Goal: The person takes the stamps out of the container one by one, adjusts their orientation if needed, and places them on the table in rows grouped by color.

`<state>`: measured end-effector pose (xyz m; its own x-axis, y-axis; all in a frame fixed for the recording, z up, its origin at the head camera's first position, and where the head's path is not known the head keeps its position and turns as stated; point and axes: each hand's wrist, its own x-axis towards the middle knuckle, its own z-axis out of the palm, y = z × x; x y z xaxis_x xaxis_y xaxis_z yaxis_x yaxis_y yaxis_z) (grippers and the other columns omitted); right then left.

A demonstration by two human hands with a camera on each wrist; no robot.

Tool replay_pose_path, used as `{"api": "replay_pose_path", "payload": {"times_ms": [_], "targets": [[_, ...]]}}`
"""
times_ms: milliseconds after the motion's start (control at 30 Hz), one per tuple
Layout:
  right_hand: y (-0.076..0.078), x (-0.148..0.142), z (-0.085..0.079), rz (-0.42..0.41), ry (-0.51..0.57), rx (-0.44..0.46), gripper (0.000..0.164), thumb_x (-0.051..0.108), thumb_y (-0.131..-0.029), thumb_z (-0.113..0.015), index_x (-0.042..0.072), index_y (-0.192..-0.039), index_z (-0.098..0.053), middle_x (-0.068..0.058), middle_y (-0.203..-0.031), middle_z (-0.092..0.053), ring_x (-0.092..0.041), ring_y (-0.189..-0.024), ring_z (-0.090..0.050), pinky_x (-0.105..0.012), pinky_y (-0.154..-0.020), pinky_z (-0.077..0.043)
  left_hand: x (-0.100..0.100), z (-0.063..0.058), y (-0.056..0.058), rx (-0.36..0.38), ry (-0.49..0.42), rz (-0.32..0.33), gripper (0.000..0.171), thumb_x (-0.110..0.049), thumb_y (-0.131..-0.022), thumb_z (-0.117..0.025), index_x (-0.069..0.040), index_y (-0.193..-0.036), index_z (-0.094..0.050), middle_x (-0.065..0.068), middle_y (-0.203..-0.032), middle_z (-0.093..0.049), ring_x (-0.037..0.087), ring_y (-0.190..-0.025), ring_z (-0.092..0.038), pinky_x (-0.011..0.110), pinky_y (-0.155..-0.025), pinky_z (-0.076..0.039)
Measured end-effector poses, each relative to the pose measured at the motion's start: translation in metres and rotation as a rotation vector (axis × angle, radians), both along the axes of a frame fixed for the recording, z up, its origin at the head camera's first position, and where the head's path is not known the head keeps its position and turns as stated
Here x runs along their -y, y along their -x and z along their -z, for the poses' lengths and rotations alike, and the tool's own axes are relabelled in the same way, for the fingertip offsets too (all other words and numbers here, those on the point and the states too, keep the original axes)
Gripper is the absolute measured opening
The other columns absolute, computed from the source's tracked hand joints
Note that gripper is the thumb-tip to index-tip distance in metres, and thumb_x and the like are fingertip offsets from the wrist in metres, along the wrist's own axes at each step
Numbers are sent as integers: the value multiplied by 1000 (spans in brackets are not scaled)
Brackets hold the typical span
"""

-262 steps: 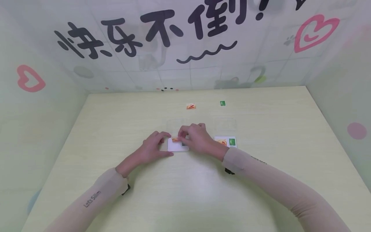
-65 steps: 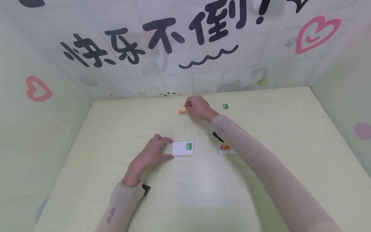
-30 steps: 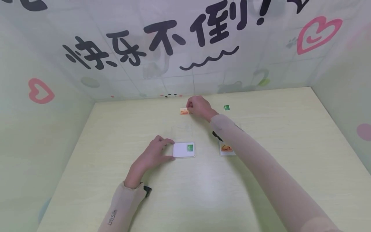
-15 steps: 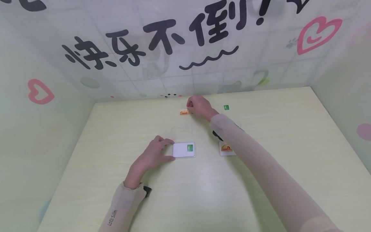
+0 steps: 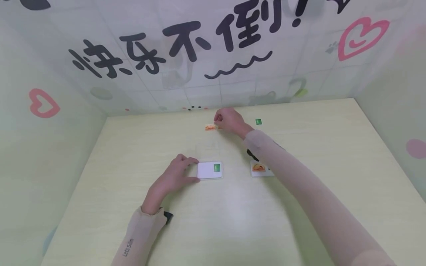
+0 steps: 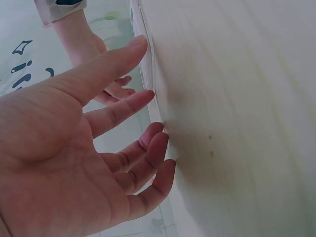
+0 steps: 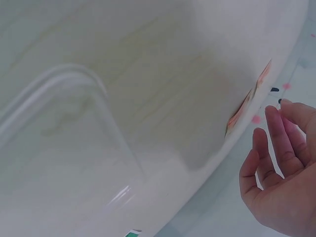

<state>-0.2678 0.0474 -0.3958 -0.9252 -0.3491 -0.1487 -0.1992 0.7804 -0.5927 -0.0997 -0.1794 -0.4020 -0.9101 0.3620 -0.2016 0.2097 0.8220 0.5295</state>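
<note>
My left hand [image 5: 176,170] spans the left end of a clear plastic case [image 5: 209,178], thumb and index finger at its two corners. The other fingers hang bent beside it in the left wrist view. Inside lies a white card [image 5: 205,170] bearing a green stamp [image 5: 217,167] on its right side. My right hand [image 5: 230,120] hovers at the back of the table with thumb and index close together. Just below it lie two orange stamps, a left one [image 5: 210,128] and a partly covered one [image 5: 220,127]. The right wrist view shows no stamp between its fingers.
A second case [image 5: 263,175] stands to the right, holding a card with an orange stamp [image 5: 258,168]; my right forearm hides part of it. A loose green stamp [image 5: 258,121] lies behind. The wall [image 5: 186,88] rises from the table's back edge.
Earlier my right hand held an orange stamp over the left card; that hand is now at the back. Two orange stamps show there, slightly apart. The left hand stays at the case.
</note>
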Motion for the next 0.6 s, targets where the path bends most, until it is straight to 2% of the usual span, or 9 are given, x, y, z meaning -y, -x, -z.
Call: {"api": "replay_pose_path", "payload": {"times_ms": [200, 600], "targets": [[-6, 0, -2, -8, 37, 14, 17, 15, -104, -69, 5, -117, -74, -11, -115, -73, -24, -101, -64, -36, -92, -53, 0, 1, 0, -3, -3, 5, 56, -14, -88, -87, -2, -138, -64, 17, -112, -53, 28, -96, -47, 38, -83, -44], [-15, -3, -3, -38, 45, -2, 18, 15, -103, -69, 7, -118, -74, -10, -114, -73, -24, -100, -64, -35, -88, -52, 0, 3, 1, -5, 7, 6, 56, -14, -88, -87, -2, -138, -64, 18, -113, -53, 29, -97, -49, 41, -85, -46]]}}
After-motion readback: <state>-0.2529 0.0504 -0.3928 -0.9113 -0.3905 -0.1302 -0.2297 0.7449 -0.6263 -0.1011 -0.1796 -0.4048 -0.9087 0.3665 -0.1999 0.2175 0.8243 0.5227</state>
